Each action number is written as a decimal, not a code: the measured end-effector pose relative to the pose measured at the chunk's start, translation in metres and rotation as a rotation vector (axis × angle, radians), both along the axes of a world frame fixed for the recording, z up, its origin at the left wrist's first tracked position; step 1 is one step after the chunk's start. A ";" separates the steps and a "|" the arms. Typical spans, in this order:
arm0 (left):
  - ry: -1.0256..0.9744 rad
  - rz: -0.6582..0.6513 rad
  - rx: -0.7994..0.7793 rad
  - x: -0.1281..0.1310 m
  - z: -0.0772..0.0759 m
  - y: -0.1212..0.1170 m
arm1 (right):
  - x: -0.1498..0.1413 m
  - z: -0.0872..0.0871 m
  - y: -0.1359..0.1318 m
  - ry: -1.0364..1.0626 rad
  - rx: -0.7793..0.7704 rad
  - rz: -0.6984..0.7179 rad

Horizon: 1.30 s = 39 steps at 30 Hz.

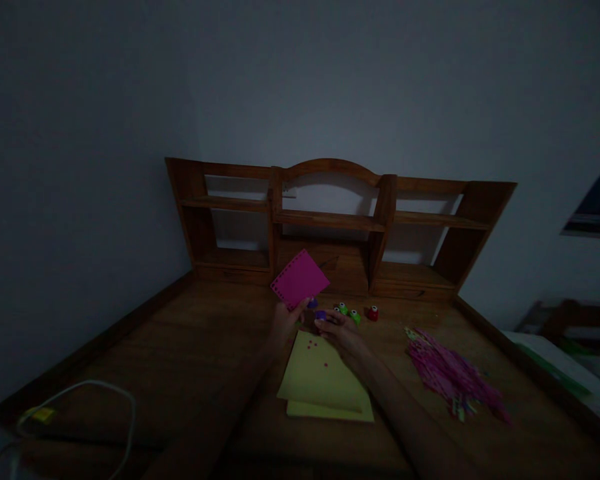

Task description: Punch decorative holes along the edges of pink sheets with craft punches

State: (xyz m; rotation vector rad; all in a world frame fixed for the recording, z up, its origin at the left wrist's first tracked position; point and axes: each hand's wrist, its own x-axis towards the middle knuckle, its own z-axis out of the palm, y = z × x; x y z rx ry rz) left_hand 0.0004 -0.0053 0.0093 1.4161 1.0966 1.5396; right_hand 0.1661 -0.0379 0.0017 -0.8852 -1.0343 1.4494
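Note:
My left hand (284,325) is closed on a pink sheet of paper (301,279), pinching its lower corner. Small holes run along the sheet's left and lower-left edges. Between the fingers of my right hand (344,331) is a small purple craft punch (321,315), held just right of my left hand. Another purple piece (313,303) shows right by my left fingertips. Beneath both hands lie yellow sheets of paper (325,383), with several tiny pink dots (312,344) on the top one. Beyond my right hand stand small green punches (355,317) with eyes and a red one (373,313).
A wooden shelf unit (330,220) rises along the desk's back edge. A tangled pink heap (450,373) with pale green bits lies to the right. On the left a white cable (130,400) loops near a yellow object (43,415). Raised rims border the desk (190,340).

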 end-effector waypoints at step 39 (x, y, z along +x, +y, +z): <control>-0.083 -0.054 0.007 0.006 0.009 -0.011 | -0.003 0.005 -0.003 0.104 0.014 0.062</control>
